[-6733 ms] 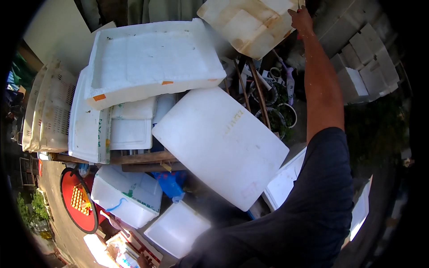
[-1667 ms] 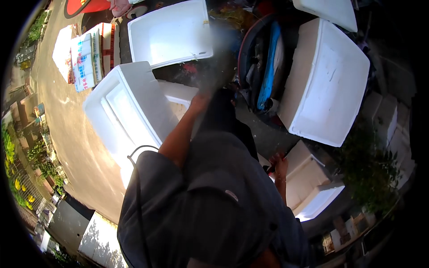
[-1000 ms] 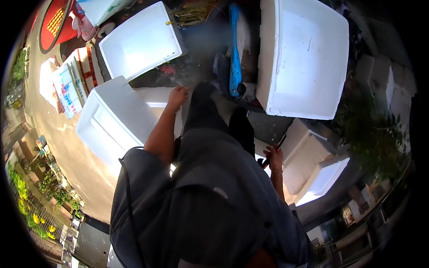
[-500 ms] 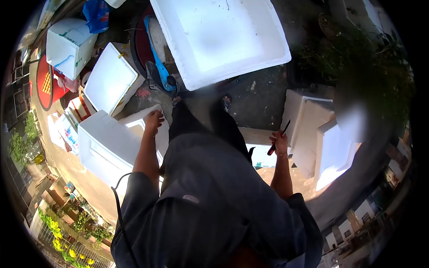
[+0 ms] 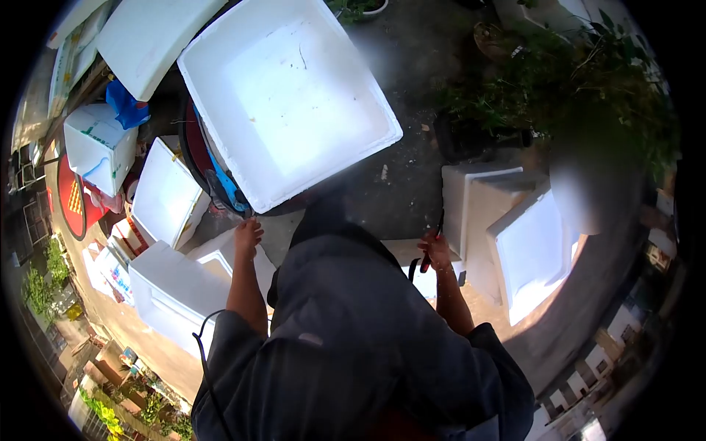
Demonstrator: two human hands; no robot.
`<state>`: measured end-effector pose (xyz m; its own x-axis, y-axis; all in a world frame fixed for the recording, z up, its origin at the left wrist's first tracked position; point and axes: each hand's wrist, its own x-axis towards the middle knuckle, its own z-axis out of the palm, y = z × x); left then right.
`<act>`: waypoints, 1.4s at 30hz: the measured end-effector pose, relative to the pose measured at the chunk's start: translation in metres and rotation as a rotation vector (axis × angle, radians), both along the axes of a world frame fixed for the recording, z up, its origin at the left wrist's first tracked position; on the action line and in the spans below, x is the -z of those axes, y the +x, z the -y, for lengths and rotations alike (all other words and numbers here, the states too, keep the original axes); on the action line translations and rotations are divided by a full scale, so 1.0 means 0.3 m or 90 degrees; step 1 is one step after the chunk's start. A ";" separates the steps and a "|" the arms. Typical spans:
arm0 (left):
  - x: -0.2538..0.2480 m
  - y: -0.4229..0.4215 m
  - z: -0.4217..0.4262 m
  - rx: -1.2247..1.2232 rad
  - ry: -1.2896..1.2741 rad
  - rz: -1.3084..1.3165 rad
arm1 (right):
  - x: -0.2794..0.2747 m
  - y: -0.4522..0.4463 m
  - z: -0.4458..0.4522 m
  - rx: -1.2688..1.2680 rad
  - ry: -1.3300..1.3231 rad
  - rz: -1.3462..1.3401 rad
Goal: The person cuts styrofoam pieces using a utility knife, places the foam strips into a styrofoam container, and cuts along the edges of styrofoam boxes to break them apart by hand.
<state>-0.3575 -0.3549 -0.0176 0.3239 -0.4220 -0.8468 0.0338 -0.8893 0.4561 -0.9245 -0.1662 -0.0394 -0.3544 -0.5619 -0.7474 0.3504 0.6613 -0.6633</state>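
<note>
A large white foam box [image 5: 290, 110], its open side facing up, lies ahead of me at the upper middle. My left hand [image 5: 249, 234] is just below its lower corner, fingers loosely bent and apart with nothing visible in them; I cannot tell whether it touches the box. On the other side, my right hand [image 5: 437, 252] is closed around the red-and-black handle of a slim tool [image 5: 426, 262]. Its thin dark blade points up, away from me. A pale foam box [image 5: 454, 209] stands just beyond that hand.
Several more foam boxes stand at left, including a tilted one [image 5: 165, 195] and another [image 5: 173, 283] near my left arm. A leaning foam piece [image 5: 533, 253] is at right. Leafy plants [image 5: 544, 95] grow at upper right. A blue bag [image 5: 126, 105] hangs at upper left.
The view has shifted, so the large foam box now appears further left. My left hand sits lower, near the box's corner. My right hand still grips the tool, its blade now more upright.
</note>
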 end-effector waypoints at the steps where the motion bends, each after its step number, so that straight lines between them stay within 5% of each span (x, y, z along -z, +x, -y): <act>1: 0.018 -0.010 -0.009 0.002 0.031 -0.004 | -0.068 -0.012 0.063 0.008 0.023 -0.005; 4: 0.033 -0.096 0.004 0.008 0.106 -0.015 | 0.014 -0.145 0.117 -0.182 -0.021 -0.224; 5: 0.027 -0.136 0.018 0.019 0.128 -0.013 | -0.050 -0.180 0.185 -0.009 0.066 -0.027; 12: -0.044 -0.354 0.031 -0.030 0.138 0.021 | -0.116 -0.435 0.545 -0.006 0.075 0.044; 16: -0.098 -0.446 0.049 -0.210 0.053 0.118 | -0.071 -0.669 0.742 -0.081 0.081 0.004; 20: -0.179 -0.494 0.166 -0.385 -0.073 0.265 | -0.104 -0.880 0.976 -0.111 0.072 -0.039; 25: -0.302 -0.568 0.386 -0.303 -0.104 0.792 | -0.162 -1.003 1.310 -0.184 0.010 -0.083; 31: -0.624 -0.919 0.943 -0.400 -0.452 0.387 | -0.309 -0.875 1.848 -0.335 -0.024 -0.048; 36: -0.734 -1.230 1.576 -0.277 -0.496 0.207 | -0.431 -0.697 2.319 -0.432 -0.108 0.054; 39: -0.646 -1.406 1.934 -0.078 -0.426 0.000 | -0.582 -0.650 2.618 -0.516 -0.107 0.060; 42: -0.596 -1.641 2.190 0.305 -0.372 -0.081 | -0.712 -0.598 2.882 -0.559 -0.116 0.096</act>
